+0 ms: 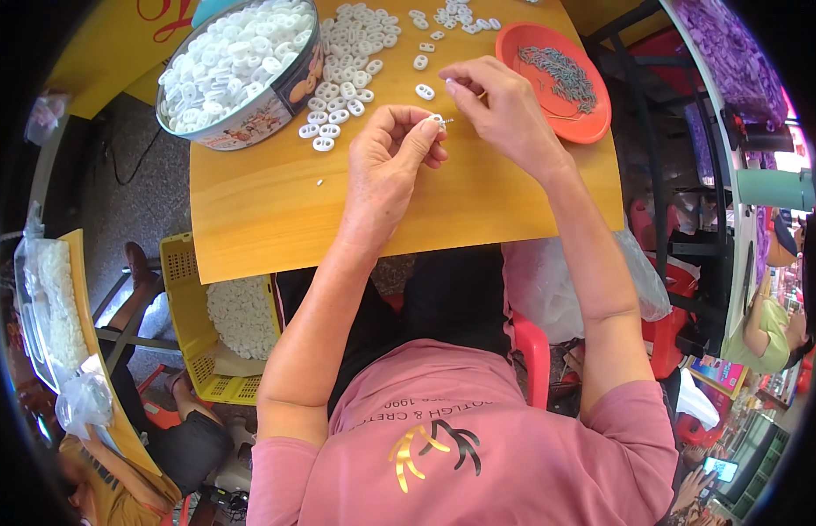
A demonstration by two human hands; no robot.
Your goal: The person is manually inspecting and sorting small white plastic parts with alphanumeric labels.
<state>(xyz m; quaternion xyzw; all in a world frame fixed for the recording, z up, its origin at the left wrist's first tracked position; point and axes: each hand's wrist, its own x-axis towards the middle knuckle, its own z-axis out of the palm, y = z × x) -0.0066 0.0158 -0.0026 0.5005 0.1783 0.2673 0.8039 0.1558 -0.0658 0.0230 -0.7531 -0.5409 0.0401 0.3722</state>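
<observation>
My left hand (392,158) pinches a small white plastic piece (437,122) between thumb and forefinger, above the table's middle. A thin metal pin (450,121) sticks out of that piece toward the right. Just beyond it, my right hand (504,110) is raised with thumb and forefinger together; whatever lies between those tips is too small to name. Near the right fingertips a loose white two-hole piece (425,91) lies on the table. Right of that hand, an orange-red plastic dish (592,123) holds a heap of small grey metal pins (561,77).
A round tin (250,118) heaped with white pieces stands at the table's (276,210) left corner. More white pieces (360,39) spread beside it. On the floor sits a yellow crate (184,298) of white pieces. A clear plastic bag (557,289) hangs near my right forearm. Other people are nearby.
</observation>
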